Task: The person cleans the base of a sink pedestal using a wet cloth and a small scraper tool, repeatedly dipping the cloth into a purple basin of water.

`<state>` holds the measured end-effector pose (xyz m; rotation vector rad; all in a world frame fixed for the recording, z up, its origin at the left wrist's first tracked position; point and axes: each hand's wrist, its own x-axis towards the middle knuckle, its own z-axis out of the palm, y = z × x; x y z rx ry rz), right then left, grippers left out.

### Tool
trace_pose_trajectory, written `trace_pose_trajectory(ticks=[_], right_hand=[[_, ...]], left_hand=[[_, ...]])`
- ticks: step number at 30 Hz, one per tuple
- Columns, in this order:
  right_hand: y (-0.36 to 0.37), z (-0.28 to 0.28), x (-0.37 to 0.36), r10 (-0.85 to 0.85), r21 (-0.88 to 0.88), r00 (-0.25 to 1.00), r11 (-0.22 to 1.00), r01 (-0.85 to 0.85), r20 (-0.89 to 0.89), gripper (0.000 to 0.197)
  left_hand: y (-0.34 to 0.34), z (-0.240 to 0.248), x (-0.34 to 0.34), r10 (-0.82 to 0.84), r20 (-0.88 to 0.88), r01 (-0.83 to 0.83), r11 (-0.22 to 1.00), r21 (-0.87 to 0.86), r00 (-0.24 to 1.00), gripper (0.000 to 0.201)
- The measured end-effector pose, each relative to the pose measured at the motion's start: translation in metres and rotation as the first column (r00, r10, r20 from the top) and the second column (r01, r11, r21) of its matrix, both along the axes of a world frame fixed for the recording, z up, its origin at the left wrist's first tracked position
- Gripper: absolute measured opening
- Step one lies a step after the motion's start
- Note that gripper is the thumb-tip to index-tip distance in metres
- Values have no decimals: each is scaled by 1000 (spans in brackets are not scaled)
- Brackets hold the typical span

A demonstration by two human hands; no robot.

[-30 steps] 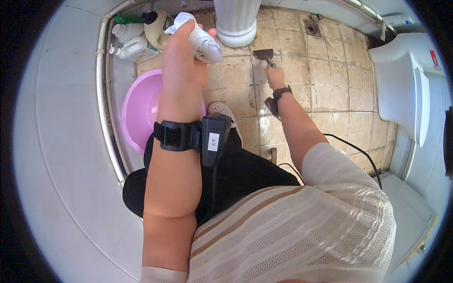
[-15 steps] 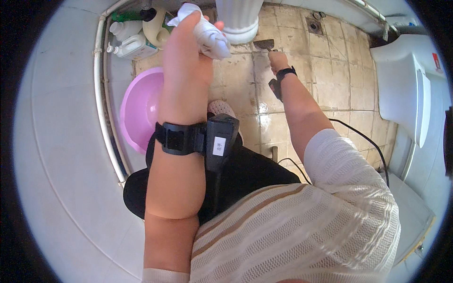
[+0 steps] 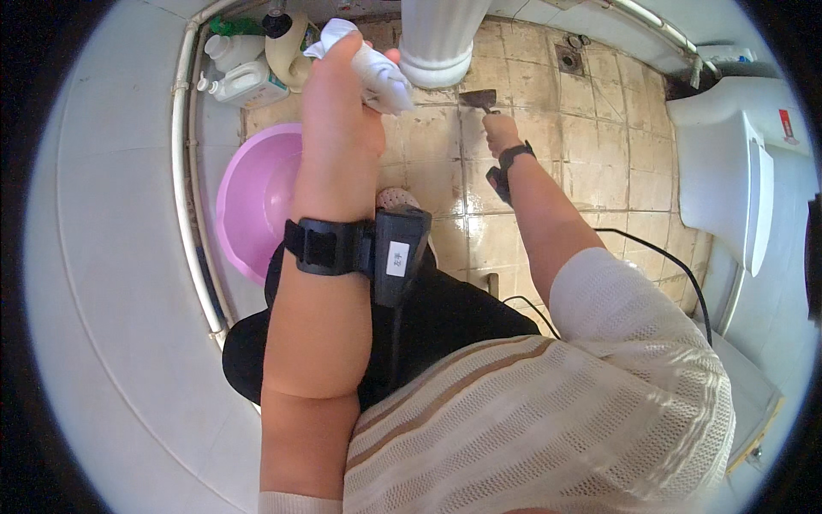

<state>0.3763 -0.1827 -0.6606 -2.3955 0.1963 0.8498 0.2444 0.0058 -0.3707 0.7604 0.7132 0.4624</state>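
Left hand (image 3: 341, 94): clamped round the cloth (image 3: 383, 79), held above the far left part of the floor (image 3: 599, 176).
Cloth: white, bunched, part of it sticking out past the thumb.
Right hand (image 3: 501, 134): closed on the handle of the scraper (image 3: 479, 98).
Scraper: toward the floor's far edge, blade near the foot of the pedestal (image 3: 437, 43); whether it touches the tiles I cannot tell.
Drain (image 3: 568, 58): near the far edge, right of the pedestal.
Basin (image 3: 244, 197): pink, by the floor's left edge.
Bottles (image 3: 248, 85): grouped at the far left corner.
Toilet (image 3: 723, 154): white, along the right edge.
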Motion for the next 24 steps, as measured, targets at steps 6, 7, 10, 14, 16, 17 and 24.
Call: trace_pose_trajectory(ticks=[6,7,10,14,16,17,24], right_hand=[[11,22,10,-283,150,955,944,293,-87,26],[8,24,11,-218,166,973,960,227,-75,25],[-6,23,-3,-204,191,977,958,213,-67,21],[-2,44,-59,-321,207,895,896,393,-309,18],[-3,48,-60,-368,235,874,862,449,-318,20],[-1,48,-59,-346,277,883,857,435,-318,21],[17,37,-81,-216,283,899,898,337,-382,31]], left_hand=[[4,0,-2,-29,40,30,999,-23,999,29],[2,-1,-1,-30,45,31,999,-22,999,29],[0,0,3,-22,57,24,999,-30,998,25],[14,-3,-5,-40,89,41,999,-6,995,24],[12,-4,-5,-66,109,66,998,5,992,24],[10,-3,-4,-84,104,82,996,18,991,25],[9,-9,5,-32,62,37,996,-78,998,25]])
